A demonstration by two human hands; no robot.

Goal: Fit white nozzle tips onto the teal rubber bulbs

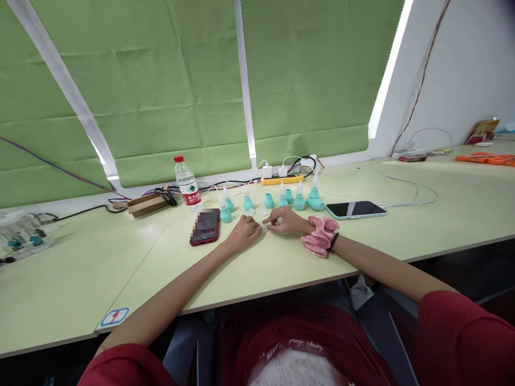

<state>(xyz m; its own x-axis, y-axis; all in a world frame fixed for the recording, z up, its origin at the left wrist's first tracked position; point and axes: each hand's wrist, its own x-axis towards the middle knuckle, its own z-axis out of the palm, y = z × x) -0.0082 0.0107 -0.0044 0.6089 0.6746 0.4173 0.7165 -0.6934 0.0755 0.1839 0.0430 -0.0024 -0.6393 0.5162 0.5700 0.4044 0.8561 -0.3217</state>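
My left hand point(242, 234) and my right hand point(286, 221) rest on the pale green table point(120, 257), fingertips nearly meeting around a small white part point(264, 227) that both seem to pinch. A pink scrunchie point(319, 236) sits on my right wrist. Just beyond the hands stands a row of several small teal bulbs with white tips point(281, 200). Loose white tips point(265, 213) lie between the row and my fingers.
A red-cased phone point(205, 227) lies left of my hands and a light blue phone point(356, 209) on a white cable to the right. Behind stand a water bottle point(187, 184), a yellow power strip point(281, 179) and a cardboard box point(147, 204). A clear container point(20, 233) sits far left.
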